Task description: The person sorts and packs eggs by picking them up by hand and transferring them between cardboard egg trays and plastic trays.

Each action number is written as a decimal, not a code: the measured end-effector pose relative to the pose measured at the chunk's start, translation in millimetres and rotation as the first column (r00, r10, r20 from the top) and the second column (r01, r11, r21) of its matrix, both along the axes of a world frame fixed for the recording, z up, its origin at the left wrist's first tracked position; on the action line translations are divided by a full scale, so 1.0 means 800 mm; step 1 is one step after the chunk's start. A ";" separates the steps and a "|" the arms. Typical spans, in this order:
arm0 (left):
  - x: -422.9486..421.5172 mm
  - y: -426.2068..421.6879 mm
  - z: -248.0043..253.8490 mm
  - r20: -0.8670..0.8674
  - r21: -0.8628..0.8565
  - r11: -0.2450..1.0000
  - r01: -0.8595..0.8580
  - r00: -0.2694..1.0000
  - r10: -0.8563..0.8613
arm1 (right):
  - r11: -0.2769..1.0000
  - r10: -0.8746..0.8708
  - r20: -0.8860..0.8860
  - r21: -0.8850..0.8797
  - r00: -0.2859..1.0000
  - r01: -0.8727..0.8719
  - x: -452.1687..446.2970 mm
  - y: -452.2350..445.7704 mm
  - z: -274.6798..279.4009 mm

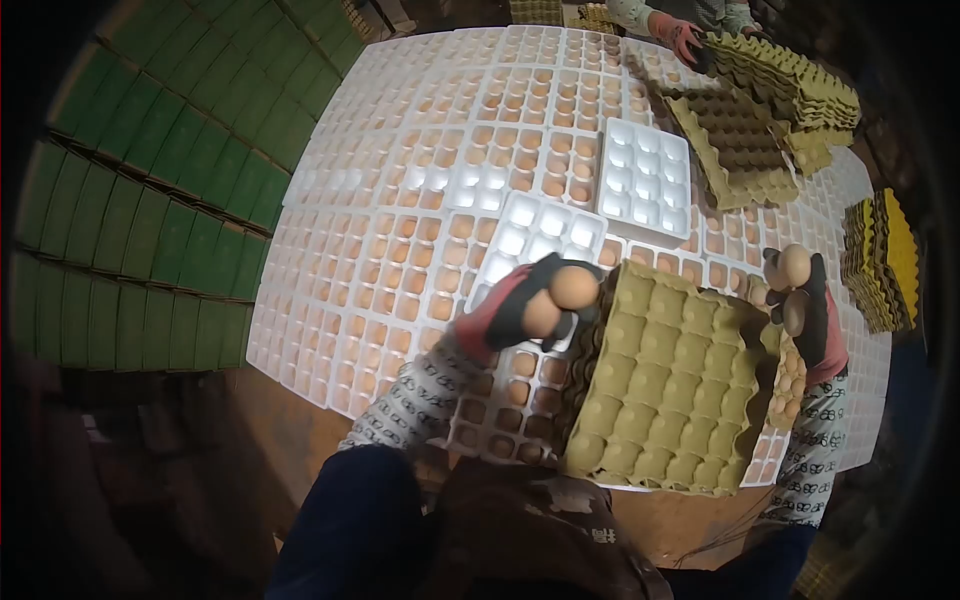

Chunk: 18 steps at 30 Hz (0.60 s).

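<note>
My left hand [520, 308], in a black and pink glove, is closed around two brown eggs [574, 288]. It hovers by a white foam tray [540, 235] whose nearer wells it partly hides. In my right hand [815, 310], gloved the same way, two more brown eggs [794, 264] are gripped, one above the other. Below that hand, several eggs [787, 385] sit beside the stack of cardboard egg trays. Between my hands lies this stack, topped by an olive pulp tray [665, 380] with bare cells.
Foam trays of eggs [400, 255] cover the table. Another foam tray [645, 180] is raised on top. Pulp trays [735, 145] lie at the back right, near another person's gloved hand [680, 38]. Green boxes [150, 150] are stacked left; yellow trays [885, 260] stand right.
</note>
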<state>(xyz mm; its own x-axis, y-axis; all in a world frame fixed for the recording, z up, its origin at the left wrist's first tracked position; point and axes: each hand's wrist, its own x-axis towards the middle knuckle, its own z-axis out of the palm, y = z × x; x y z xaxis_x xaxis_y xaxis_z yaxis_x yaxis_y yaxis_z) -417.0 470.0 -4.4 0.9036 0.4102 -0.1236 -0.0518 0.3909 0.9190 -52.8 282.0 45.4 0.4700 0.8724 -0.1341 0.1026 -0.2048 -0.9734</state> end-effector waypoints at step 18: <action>-0.094 0.350 -0.230 0.122 0.751 0.330 -0.571 0.612 0.781 | 0.836 0.513 0.285 -0.379 0.810 -0.396 -0.268 0.544 -0.238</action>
<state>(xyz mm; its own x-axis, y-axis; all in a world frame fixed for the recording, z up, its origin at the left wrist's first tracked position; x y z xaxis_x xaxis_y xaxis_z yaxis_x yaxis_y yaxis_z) -492.2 750.0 -188.4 0.2511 0.9070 0.3380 0.2477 -0.3978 0.8834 -267.3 716.9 -144.9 0.0934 0.9445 -0.3150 0.5851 -0.3080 -0.7502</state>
